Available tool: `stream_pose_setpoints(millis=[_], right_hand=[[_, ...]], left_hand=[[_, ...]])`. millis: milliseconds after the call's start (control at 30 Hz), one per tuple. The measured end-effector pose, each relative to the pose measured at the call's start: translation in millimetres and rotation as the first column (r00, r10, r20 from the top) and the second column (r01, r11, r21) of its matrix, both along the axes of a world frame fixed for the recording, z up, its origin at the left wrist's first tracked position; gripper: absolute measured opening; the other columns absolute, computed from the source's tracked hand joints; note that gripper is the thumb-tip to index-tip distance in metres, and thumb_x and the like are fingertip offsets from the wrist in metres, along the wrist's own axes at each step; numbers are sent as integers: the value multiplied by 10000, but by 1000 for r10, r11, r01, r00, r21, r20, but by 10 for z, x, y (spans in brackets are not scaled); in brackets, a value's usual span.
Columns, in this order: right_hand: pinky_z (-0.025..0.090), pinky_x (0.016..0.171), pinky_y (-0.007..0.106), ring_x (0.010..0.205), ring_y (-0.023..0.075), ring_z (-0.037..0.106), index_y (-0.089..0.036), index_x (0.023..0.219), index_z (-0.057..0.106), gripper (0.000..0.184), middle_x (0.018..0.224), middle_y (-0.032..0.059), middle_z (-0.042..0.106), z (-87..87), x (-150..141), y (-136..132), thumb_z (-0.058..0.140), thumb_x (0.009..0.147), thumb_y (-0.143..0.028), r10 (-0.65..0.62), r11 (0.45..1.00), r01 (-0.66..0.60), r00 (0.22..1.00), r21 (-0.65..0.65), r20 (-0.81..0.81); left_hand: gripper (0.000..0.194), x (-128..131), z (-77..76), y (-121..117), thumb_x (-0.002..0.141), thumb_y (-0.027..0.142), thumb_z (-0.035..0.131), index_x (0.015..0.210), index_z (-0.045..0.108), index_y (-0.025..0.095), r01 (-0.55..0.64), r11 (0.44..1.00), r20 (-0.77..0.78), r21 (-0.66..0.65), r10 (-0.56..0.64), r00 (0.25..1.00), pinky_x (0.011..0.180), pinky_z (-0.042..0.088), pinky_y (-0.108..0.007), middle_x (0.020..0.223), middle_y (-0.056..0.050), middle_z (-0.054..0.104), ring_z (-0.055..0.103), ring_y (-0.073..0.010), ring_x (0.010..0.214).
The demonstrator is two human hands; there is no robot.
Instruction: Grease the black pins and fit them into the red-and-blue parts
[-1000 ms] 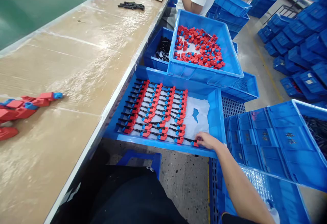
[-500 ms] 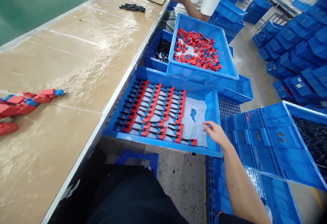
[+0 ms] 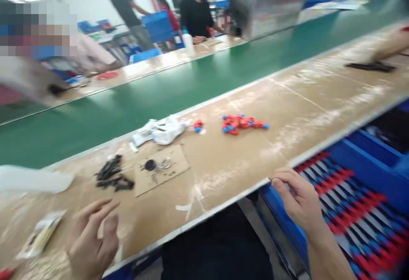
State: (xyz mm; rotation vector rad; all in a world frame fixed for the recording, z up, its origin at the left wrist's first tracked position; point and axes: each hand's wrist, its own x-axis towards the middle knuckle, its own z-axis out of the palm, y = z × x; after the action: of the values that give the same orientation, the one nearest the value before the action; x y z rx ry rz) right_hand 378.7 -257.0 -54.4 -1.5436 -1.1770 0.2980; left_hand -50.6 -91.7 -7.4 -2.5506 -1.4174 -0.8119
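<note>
**Inspector:** State of the 2 hands?

**Assistant:** The left hand (image 3: 92, 237) is open at 9 o'clock, fingers spread and gripping nothing visible, near a paper packet (image 3: 40, 235). The right hand (image 3: 297, 197) is curled over the bench edge at 2 o'clock (motion blur here). I cannot tell whether it holds anything.

**Inspector:** Location of the main items?

**Assistant:** Rows of red-and-blue pieces on black rods (image 3: 348, 212) lie in a blue tray (image 3: 373, 165) at 3 o'clock, just beside the right hand.

**Inspector:** Anything else?

**Assistant:** A cardboard sheet (image 3: 159, 171) lies at 11 o'clock with black parts (image 3: 111, 173) just beside it. Loose red-and-blue pieces (image 3: 244, 124) sit at 12 o'clock. The raised bench edge (image 3: 249, 186) runs between the 2 hands and the person's lap.
</note>
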Motion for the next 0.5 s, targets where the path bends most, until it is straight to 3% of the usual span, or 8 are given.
stream_pose_setpoints(millis=[67, 133, 167, 233, 300, 333, 433, 500], right_hand=[[506, 712, 289, 811, 172, 653, -253, 924, 671, 122, 893, 33, 676, 210, -61, 511, 568, 989, -257, 205, 979, -202, 958, -37, 201], [515, 714, 291, 814, 172, 661, -255, 951, 671, 130, 933, 37, 685, 374, -81, 960, 555, 997, -291, 334, 943, -308, 872, -129, 358], [525, 748, 311, 850, 188, 667, -253, 970, 678, 141, 974, 49, 691, 427, -57, 1163, 559, 994, -324, 339, 941, -295, 830, -165, 443], [531, 877, 400, 989, 256, 664, -246, 1036, 696, 203, 1090, 89, 694, 477, 77, 1524, 560, 980, -386, 201, 979, -135, 775, -154, 599], [498, 981, 512, 1110, 328, 630, -236, 1117, 699, 279, 1167, 127, 686, 469, 296, 1816, 531, 971, -404, 19, 992, 67, 743, -102, 669], [488, 999, 541, 1136, 342, 620, -236, 1151, 696, 306, 1193, 134, 685, 451, 414, 1930, 518, 962, -398, 33, 985, 90, 731, -145, 682], [522, 956, 531, 1112, 340, 623, -275, 1155, 719, 326, 1218, 100, 700, 366, 691, 2130, 561, 895, -393, 323, 916, -45, 672, -399, 666], [537, 928, 516, 1096, 334, 619, -308, 1140, 730, 327, 1226, 79, 697, 297, 786, 2154, 597, 851, -384, 410, 880, -89, 640, -467, 650]], left_hand=[[601, -294, -129, 140, 923, 298, 551, 1465, 382, 495, -198, 980, -12, 28, 199, 980, 1052, 478, -646, 1278, -67, 548, 585, -405, 1200], [546, -537, -248, 271, 920, 324, 594, 1434, 435, 421, -304, 953, -64, 13, 304, 950, 1061, 460, -682, 1352, -99, 519, 568, -430, 1237], [540, -638, -292, 319, 924, 335, 601, 1434, 436, 402, -352, 936, -92, -15, 349, 933, 1060, 448, -705, 1402, -116, 495, 548, -451, 1267], [558, -794, -340, 385, 937, 341, 594, 1459, 408, 404, -405, 913, -125, -58, 396, 910, 1072, 427, -720, 1502, -127, 433, 501, -471, 1333], [588, -881, -342, 452, 946, 304, 574, 1488, 375, 419, -368, 926, -148, -85, 354, 923, 1108, 419, -670, 1575, -109, 379, 464, -443, 1392], [584, -899, -335, 500, 950, 273, 553, 1491, 384, 415, -322, 942, -163, -92, 305, 938, 1122, 418, -637, 1590, -97, 377, 460, -419, 1406], [503, -879, -324, 722, 960, 191, 453, 1433, 522, 347, -135, 980, -235, -149, 98, 967, 1090, 453, -560, 1527, -93, 506, 539, -359, 1348], [469, -830, -344, 897, 956, 176, 404, 1349, 626, 305, 0, 980, -251, -199, -51, 967, 1035, 494, -519, 1442, -97, 603, 608, -340, 1264]])
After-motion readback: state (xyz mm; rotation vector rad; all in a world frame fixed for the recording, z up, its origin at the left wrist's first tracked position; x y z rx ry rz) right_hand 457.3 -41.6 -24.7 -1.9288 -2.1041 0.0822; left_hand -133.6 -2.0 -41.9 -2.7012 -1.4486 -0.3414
